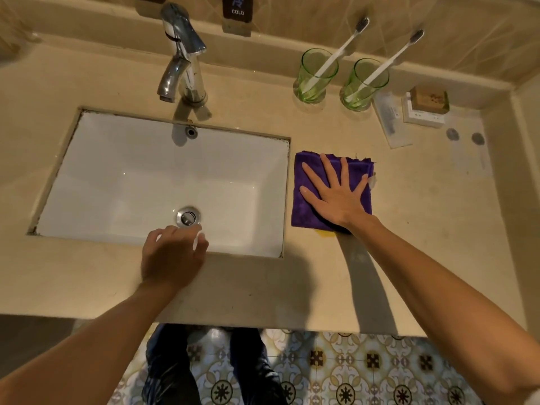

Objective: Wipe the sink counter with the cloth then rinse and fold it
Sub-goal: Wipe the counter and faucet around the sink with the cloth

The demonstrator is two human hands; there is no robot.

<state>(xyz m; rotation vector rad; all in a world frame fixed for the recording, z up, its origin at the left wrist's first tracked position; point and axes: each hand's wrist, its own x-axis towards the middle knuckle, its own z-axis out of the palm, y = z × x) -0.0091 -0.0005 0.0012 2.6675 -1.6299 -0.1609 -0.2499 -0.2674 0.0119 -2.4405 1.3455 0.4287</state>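
Observation:
A folded purple cloth [306, 211] lies flat on the beige counter [423, 217], just right of the white sink [140, 182]. My right hand [336, 194] presses down on the cloth with its fingers spread straight. A bit of yellow shows under the cloth's near edge. My left hand [172, 255] hovers over the sink's front rim with its fingers loosely curled, holding nothing. The chrome tap [181, 59] stands behind the basin, and no water is running.
Two green glasses [315, 74] [363, 84], each with a toothbrush, stand at the back right. Next to them lie a white packet [391, 121] and a boxed soap [425, 106]. The drain [188, 216] sits near the basin's front. The counter's front edge is close to my body.

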